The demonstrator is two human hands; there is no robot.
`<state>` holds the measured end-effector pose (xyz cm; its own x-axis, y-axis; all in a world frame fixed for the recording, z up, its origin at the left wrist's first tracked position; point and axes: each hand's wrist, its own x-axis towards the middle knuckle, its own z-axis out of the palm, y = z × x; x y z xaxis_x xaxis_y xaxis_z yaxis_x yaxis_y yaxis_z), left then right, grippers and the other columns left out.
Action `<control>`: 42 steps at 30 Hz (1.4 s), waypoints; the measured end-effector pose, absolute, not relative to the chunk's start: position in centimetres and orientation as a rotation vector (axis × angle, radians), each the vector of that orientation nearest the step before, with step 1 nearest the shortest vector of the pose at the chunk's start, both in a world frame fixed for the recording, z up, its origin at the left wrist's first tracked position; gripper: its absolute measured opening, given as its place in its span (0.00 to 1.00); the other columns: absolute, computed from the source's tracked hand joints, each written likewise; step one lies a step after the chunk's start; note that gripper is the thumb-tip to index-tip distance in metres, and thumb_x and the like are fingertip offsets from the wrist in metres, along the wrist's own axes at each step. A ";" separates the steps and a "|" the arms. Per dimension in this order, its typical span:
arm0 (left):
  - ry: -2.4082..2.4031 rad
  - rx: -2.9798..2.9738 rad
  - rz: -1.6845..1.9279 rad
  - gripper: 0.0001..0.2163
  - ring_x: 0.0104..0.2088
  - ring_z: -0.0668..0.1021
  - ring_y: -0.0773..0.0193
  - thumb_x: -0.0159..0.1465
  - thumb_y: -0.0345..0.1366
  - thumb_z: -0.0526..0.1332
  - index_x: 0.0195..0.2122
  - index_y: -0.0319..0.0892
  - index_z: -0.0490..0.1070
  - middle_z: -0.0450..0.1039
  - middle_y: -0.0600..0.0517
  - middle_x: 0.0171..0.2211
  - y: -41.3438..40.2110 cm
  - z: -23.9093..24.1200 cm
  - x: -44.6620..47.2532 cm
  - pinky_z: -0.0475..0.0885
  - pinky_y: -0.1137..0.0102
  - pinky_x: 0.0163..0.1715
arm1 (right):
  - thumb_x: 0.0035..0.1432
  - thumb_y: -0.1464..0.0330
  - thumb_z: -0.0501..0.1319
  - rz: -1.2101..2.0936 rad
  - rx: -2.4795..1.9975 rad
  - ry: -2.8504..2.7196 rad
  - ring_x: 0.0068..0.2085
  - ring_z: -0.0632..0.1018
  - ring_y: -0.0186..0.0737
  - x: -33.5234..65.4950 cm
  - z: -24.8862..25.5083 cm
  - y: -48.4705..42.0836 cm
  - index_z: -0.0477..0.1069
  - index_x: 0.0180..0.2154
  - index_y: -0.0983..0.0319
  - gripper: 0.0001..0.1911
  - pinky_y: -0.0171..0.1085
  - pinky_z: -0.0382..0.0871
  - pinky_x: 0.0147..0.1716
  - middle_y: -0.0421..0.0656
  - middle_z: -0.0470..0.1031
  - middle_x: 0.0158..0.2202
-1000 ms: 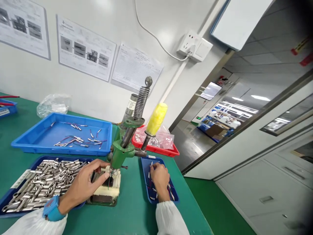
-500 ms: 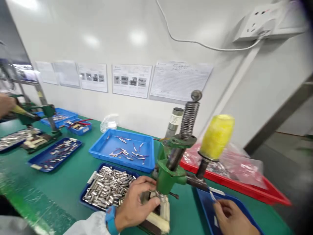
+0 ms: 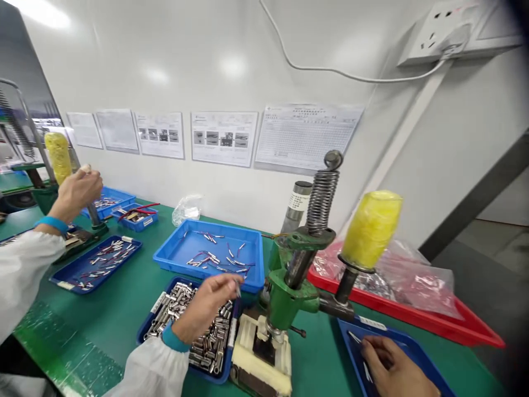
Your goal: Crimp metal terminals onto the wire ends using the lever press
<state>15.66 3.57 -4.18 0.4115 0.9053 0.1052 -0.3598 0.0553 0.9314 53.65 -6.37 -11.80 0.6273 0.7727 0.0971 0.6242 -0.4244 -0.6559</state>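
Observation:
My left hand (image 3: 206, 306) hovers over the dark blue tray of metal sleeves (image 3: 194, 331), its fingers pinched on a small metal part with a wire end (image 3: 238, 286). To the right stands the green hand press (image 3: 289, 286), topped by a spring and a yellow-wrapped lever handle (image 3: 371, 229); its cream base block (image 3: 262, 353) holds nothing I can see. My right hand (image 3: 392, 366) rests in a small blue tray (image 3: 417, 353) at the lower right, fingers curled on thin parts there.
A blue tray with wired pieces (image 3: 212, 253) lies behind the sleeves. A red tray with plastic bags (image 3: 413, 314) sits at the right. At the far left another person's hand (image 3: 76, 190) holds a second press's lever, with more blue trays (image 3: 95, 262) near it.
My left hand has lifted away from the press base with a small part and moved left over the sleeve tray. The other person's hand and sleeve have come further into view.

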 end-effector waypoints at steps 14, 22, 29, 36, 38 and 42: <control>0.604 0.746 1.132 0.17 0.33 0.76 0.72 0.57 0.43 0.74 0.45 0.46 0.79 0.77 0.54 0.36 4.8 -5.8 14.5 0.74 0.76 0.36 | 0.52 0.44 0.52 0.253 -2.148 -1.140 0.34 0.84 0.53 53.3 -12.6 -6.7 0.77 0.37 0.55 0.26 0.42 0.72 0.32 0.44 0.84 0.32; 0.736 0.872 1.279 0.21 0.31 0.75 0.73 0.54 0.46 0.75 0.47 0.44 0.79 0.76 0.55 0.36 5.7 -6.0 14.6 0.71 0.77 0.33 | 0.53 0.46 0.53 0.214 -2.120 -1.167 0.34 0.84 0.52 53.0 -12.6 -6.9 0.78 0.36 0.56 0.25 0.41 0.71 0.32 0.44 0.84 0.32; 1.042 1.356 1.346 0.32 0.56 0.77 0.54 0.65 0.48 0.65 0.68 0.46 0.60 0.68 0.40 0.64 6.6 -6.5 14.6 0.74 0.61 0.51 | 0.53 0.46 0.54 0.218 -2.090 -1.182 0.35 0.84 0.51 53.1 -12.7 -6.8 0.78 0.35 0.56 0.25 0.41 0.72 0.32 0.45 0.84 0.33; 1.166 2.202 0.799 0.06 0.43 0.79 0.50 0.60 0.35 0.66 0.38 0.44 0.81 0.81 0.47 0.39 4.8 -6.5 13.8 0.71 0.57 0.48 | 0.54 0.46 0.55 0.258 -2.087 -1.187 0.36 0.84 0.50 52.9 -12.6 -7.0 0.78 0.36 0.56 0.24 0.41 0.73 0.35 0.44 0.84 0.34; 1.204 2.384 0.624 0.08 0.45 0.78 0.47 0.60 0.32 0.64 0.39 0.44 0.80 0.80 0.45 0.41 4.3 -6.4 13.9 0.70 0.56 0.49 | 0.54 0.46 0.55 0.270 -2.079 -1.187 0.37 0.84 0.50 52.8 -12.6 -7.0 0.78 0.36 0.57 0.24 0.40 0.73 0.36 0.44 0.84 0.34; 1.254 2.490 0.463 0.10 0.47 0.78 0.46 0.63 0.30 0.60 0.42 0.41 0.79 0.78 0.43 0.43 3.6 -6.1 14.4 0.69 0.55 0.50 | 0.54 0.46 0.55 0.286 -2.080 -1.217 0.37 0.84 0.50 52.6 -12.3 -7.1 0.78 0.36 0.56 0.24 0.40 0.73 0.36 0.44 0.84 0.34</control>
<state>14.39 3.62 -6.07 0.5636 0.8135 0.1434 0.7117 -0.5664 0.4155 52.60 -7.11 -12.32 0.5342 0.8317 0.1516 0.6773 -0.3137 -0.6655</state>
